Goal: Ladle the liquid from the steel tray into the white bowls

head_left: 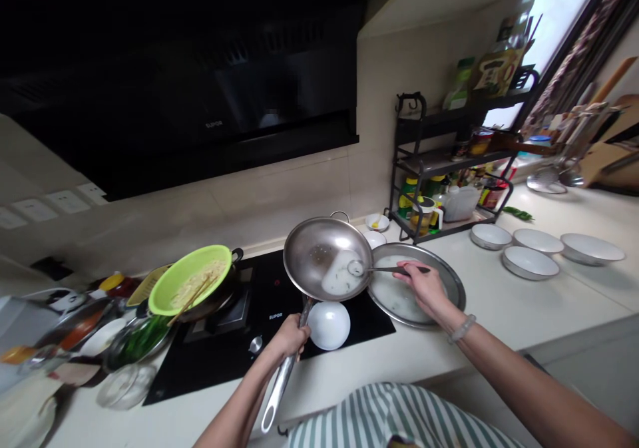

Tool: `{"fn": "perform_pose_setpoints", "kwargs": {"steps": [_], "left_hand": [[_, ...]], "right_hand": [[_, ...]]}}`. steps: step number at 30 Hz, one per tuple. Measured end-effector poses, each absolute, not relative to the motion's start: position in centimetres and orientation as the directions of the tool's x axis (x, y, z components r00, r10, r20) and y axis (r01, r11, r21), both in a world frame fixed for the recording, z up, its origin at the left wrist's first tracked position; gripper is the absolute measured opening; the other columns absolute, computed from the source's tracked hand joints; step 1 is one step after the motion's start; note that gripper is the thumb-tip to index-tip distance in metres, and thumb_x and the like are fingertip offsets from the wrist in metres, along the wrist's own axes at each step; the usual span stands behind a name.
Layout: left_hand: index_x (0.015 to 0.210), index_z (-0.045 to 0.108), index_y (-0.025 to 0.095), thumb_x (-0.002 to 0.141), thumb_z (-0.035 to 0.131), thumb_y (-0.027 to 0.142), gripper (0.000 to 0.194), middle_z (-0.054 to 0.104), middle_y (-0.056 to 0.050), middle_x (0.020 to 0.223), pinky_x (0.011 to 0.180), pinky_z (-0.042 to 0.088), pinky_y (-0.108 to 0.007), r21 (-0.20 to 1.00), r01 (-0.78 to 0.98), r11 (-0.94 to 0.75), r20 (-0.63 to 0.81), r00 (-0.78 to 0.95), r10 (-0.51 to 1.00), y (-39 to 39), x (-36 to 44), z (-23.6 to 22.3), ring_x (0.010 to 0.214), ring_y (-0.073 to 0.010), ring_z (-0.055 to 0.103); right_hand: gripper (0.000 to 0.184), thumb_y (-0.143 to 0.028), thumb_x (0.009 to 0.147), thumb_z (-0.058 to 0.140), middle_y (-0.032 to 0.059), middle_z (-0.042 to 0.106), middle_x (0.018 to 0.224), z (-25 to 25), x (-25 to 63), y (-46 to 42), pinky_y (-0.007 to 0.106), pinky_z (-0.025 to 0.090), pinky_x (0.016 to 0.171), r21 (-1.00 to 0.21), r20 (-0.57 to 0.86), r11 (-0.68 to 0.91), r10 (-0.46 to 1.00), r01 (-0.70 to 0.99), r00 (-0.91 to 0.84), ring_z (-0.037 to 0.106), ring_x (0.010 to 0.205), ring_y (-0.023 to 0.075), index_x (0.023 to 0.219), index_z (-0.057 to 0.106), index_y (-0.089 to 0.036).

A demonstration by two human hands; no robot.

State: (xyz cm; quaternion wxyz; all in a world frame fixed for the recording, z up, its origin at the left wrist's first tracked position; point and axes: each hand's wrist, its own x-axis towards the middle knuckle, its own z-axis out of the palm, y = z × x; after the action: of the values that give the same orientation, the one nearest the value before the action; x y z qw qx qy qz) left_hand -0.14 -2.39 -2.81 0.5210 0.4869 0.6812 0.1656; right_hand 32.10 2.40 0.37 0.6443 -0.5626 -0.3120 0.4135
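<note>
My left hand [293, 336] is wrapped round the handle of a steel wok [305, 251], which tilts to the right over the cooktop. Pale, cloudy liquid with a few green bits pools at the wok's right side. In that liquid sits the bowl of a ladle [387, 269], whose dark handle my right hand [419, 281] grips. Under my right hand stands a wide steel basin [456, 281] holding similar whitish liquid; the wok's rim overlaps its left edge. A white bowl [329, 325] is on the cooktop just below the wok.
A lime-green colander [162, 301] of noodles with chopsticks rests on a dark pan at the left. Bowls and green vegetables [142, 341] crowd the left counter. Several white bowls [530, 263] stand at right, near a black spice rack [422, 168]. A range hood [224, 82] hangs above.
</note>
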Motion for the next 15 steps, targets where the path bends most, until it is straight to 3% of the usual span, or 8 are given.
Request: {"fn": "perform_pose_setpoints", "kwargs": {"steps": [7, 15], "left_hand": [[0.076, 0.040, 0.020, 0.076, 0.051, 0.011, 0.013, 0.041, 0.009, 0.044, 0.033, 0.034, -0.018, 0.735, 0.502, 0.456, -0.543, 0.034, 0.839, -2.5, 0.0, -2.4, 0.032, -0.0073, 0.037], [0.074, 0.040, 0.020, 0.078, 0.050, 0.010, 0.014, 0.040, 0.009, 0.042, 0.032, 0.034, -0.018, 0.734, 0.508, 0.451, -0.540, 0.034, 0.841, -2.5, -0.1, -2.6, 0.031, -0.0077, 0.037]], "right_hand": [[0.010, -0.024, 0.070, 0.064, 0.0116, 0.072, 0.082, 0.2, 33.3, 1.6, 0.039, 0.062, 0.071, -0.974, -0.025, 0.082, 0.885, -0.210, 0.465, 0.071, 0.073, 0.0262, 0.062, 0.066, -0.018], [0.014, -0.026, 0.065, 0.072, 0.0087, 0.070, 0.080, 2.1, 36.5, -0.8, 0.037, 0.061, 0.072, -0.949, -0.013, 0.167, 0.826, -0.267, 0.563, 0.068, 0.064, 0.0190, 0.061, 0.065, -0.014]]}}
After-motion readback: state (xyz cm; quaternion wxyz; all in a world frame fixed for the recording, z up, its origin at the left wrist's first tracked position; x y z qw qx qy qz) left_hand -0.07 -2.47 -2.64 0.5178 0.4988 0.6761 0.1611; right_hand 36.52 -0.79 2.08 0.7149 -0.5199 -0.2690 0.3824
